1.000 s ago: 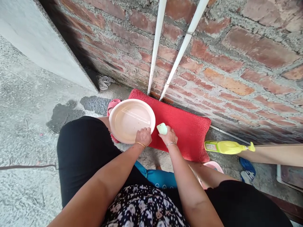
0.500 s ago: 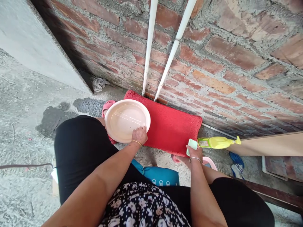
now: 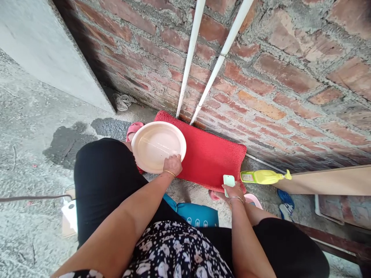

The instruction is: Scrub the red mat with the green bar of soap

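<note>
My left hand (image 3: pixel 173 165) grips the near right rim of a pale pink plastic basin (image 3: pixel 136 155), its fingers curled over the edge. Shallow clear water lies in the basin, which rests on the left end of a red mat (image 3: pixel 213 154). In my right hand (image 3: pixel 234 190) is a pale green rounded rectangular block (image 3: pixel 228 180), held above the mat's near right corner. Its underside is hidden, so I cannot make out its exact kind. Just right of the mat stands a yellow pump bottle (image 3: pixel 262 177).
A brick wall (image 3: pixel 255 85) with two white pipes (image 3: pixel 213 75) rises behind the mat. At the left leans a grey slab (image 3: pixel 66 58), near a wet floor patch (image 3: pixel 66 144). A teal bag (image 3: pixel 197 214) lies between my legs; blue-and-white shoes (image 3: pixel 286 202) are at the right.
My right hand has shifted slightly left with the pale green block, farther from the bottle. My left hand still grips the basin rim. The whole view has tilted a little.
</note>
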A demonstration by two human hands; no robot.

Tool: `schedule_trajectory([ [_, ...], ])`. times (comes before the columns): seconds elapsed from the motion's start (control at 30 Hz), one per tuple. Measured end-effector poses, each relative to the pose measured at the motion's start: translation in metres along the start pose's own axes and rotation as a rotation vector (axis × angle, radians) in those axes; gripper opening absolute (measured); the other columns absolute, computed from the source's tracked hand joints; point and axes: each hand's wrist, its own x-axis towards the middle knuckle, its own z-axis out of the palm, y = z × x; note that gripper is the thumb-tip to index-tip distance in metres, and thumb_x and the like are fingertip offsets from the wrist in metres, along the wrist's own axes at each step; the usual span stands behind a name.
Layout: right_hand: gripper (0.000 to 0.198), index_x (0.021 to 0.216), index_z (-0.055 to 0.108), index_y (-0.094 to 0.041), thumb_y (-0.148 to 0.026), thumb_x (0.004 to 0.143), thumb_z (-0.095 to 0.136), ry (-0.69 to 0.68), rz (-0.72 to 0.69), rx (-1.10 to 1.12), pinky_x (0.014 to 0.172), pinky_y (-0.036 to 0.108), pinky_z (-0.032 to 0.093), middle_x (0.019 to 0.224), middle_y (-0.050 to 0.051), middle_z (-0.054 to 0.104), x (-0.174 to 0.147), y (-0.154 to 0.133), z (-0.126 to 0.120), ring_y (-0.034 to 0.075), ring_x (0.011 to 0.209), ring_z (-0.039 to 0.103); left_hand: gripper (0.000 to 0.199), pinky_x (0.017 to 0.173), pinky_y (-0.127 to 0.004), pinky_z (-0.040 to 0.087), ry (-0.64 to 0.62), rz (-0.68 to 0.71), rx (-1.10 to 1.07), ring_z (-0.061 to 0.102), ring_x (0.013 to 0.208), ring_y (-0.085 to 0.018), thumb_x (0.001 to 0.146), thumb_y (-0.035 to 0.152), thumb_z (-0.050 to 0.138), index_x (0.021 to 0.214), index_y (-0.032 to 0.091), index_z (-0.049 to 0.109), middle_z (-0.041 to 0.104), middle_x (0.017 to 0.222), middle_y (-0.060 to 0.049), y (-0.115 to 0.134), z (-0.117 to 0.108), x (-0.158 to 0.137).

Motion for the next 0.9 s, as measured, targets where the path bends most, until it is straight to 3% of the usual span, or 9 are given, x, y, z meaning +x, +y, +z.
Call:
schedule_trajectory([
  [0.1, 0.079, 0.129, 0.035, -0.023, -0.059, 0.065, 0.061, 0.025, -0.061, 0.023, 0.08, 0.037, 0.044, 0.115, 0.013, 0.054, -0.004, -0.007, 0.003, 0.027, 0.103, 0.056, 0.029, 0.084, -0.038, 0.038, -0.006, 0.001, -0.02, 0.054, 0.099, -0.024, 0.084, 0.018, 0.035, 0.109, 0.016, 0.05, 0.057, 0.103, -0.015, 0.0, 0.0, 0.0],
  [0.23, 0.076, 0.13, 0.035, -0.029, -0.061, 0.066, 0.06, 0.021, -0.292, -0.034, 0.077, 0.035, 0.044, 0.117, 0.009, 0.052, -0.027, -0.055, 0.026, 0.025, 0.099, 0.058, 0.033, 0.084, -0.039, 0.039, -0.022, -0.011, -0.006, 0.053, 0.1, -0.023, 0.083, 0.017, 0.032, 0.112, 0.016, 0.05, 0.056, 0.106, -0.015, 0.001, -0.003, -0.001],
  [0.3, 0.073, 0.129, 0.036, -0.029, -0.059, 0.067, 0.06, 0.012, -0.341, -0.072, 0.078, 0.035, 0.044, 0.116, 0.009, 0.052, -0.033, -0.068, 0.032, 0.026, 0.1, 0.057, 0.035, 0.084, -0.038, 0.039, -0.023, -0.014, 0.002, 0.053, 0.099, -0.023, 0.083, 0.016, 0.032, 0.112, 0.016, 0.05, 0.057, 0.106, -0.015, 0.001, -0.004, -0.002],
  [0.37, 0.072, 0.128, 0.037, -0.029, -0.058, 0.067, 0.06, -0.006, -0.297, -0.082, 0.077, 0.036, 0.044, 0.116, 0.009, 0.053, -0.029, -0.062, 0.029, 0.026, 0.099, 0.058, 0.035, 0.083, -0.038, 0.039, -0.019, -0.009, 0.002, 0.053, 0.098, -0.023, 0.082, 0.016, 0.032, 0.112, 0.016, 0.05, 0.057, 0.105, -0.014, 0.001, -0.003, -0.002],
  [0.5, 0.076, 0.127, 0.038, -0.024, -0.059, 0.064, 0.062, -0.021, -0.061, -0.039, 0.079, 0.038, 0.044, 0.115, 0.013, 0.054, -0.005, -0.021, 0.005, 0.027, 0.1, 0.058, 0.033, 0.082, -0.039, 0.039, 0.0, -0.004, -0.012, 0.053, 0.097, -0.023, 0.082, 0.016, 0.033, 0.11, 0.016, 0.051, 0.057, 0.103, -0.014, 0.0, -0.001, -0.001],
  [0.57, 0.079, 0.127, 0.038, -0.021, -0.06, 0.063, 0.062, 0.015, -0.016, -0.004, 0.081, 0.039, 0.043, 0.115, 0.015, 0.055, 0.002, -0.01, -0.003, 0.029, 0.102, 0.057, 0.032, 0.083, -0.039, 0.039, -0.002, -0.01, -0.018, 0.053, 0.098, -0.023, 0.082, 0.016, 0.034, 0.109, 0.016, 0.05, 0.057, 0.104, -0.014, 0.0, -0.001, -0.001],
  [0.63, 0.08, 0.128, 0.038, -0.021, -0.062, 0.064, 0.061, 0.046, -0.056, 0.026, 0.082, 0.038, 0.043, 0.115, 0.015, 0.054, 0.0, -0.015, -0.002, 0.028, 0.103, 0.056, 0.032, 0.084, -0.039, 0.038, -0.008, -0.011, -0.022, 0.052, 0.099, -0.023, 0.081, 0.016, 0.034, 0.109, 0.016, 0.05, 0.057, 0.104, -0.014, 0.001, -0.001, -0.001],
  [0.8, 0.074, 0.127, 0.038, -0.029, -0.063, 0.065, 0.06, 0.009, -0.266, -0.016, 0.077, 0.037, 0.044, 0.117, 0.009, 0.053, -0.022, -0.061, 0.026, 0.026, 0.099, 0.058, 0.034, 0.084, -0.04, 0.039, -0.032, -0.027, -0.021, 0.052, 0.099, -0.023, 0.081, 0.016, 0.034, 0.112, 0.017, 0.049, 0.057, 0.105, -0.014, 0.001, -0.001, 0.0],
  [0.9, 0.073, 0.127, 0.037, -0.03, -0.062, 0.065, 0.06, -0.019, -0.264, -0.046, 0.077, 0.037, 0.044, 0.117, 0.009, 0.053, -0.023, -0.063, 0.031, 0.026, 0.098, 0.058, 0.032, 0.084, -0.04, 0.039, -0.02, -0.016, -0.033, 0.052, 0.098, -0.024, 0.081, 0.016, 0.035, 0.11, 0.017, 0.05, 0.057, 0.104, -0.013, 0.0, 0.0, 0.001],
])
